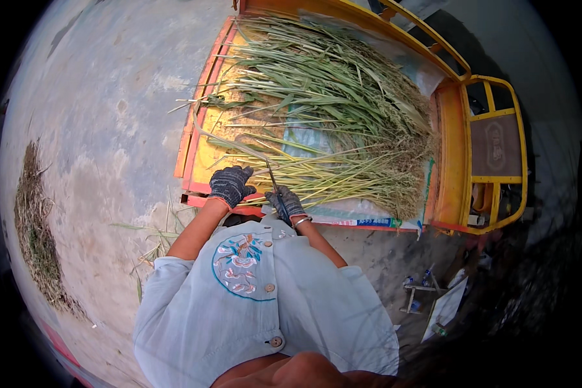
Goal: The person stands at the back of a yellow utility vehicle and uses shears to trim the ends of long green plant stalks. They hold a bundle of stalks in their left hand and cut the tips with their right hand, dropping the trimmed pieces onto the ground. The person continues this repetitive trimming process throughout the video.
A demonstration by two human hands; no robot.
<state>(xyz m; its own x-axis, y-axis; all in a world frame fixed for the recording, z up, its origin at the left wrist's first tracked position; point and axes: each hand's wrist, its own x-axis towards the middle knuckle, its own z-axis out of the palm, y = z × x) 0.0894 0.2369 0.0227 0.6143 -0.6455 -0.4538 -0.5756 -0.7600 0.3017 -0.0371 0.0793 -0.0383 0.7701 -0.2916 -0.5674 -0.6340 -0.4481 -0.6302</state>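
Note:
Grey knitted gloves cover both my hands. At the near left corner of a yellow cart bed, my left hand has its fingers curled beside the cut ends of some stalks; whether it grips any is hidden. Just right of it, my right hand is closed around a knife, its thin dark blade pointing away from me. Yellow-green stalks with seedy heads lie across the near part of the bed, heads to the right. Beyond them spreads a thick layer of greener, leafy stalks.
The cart's orange-red edge runs along the left, and a yellow rail frame rises at the right. Pale plastic sheeting lies under the stalks. Dried plant debris lies on the concrete floor. A white board leans at lower right.

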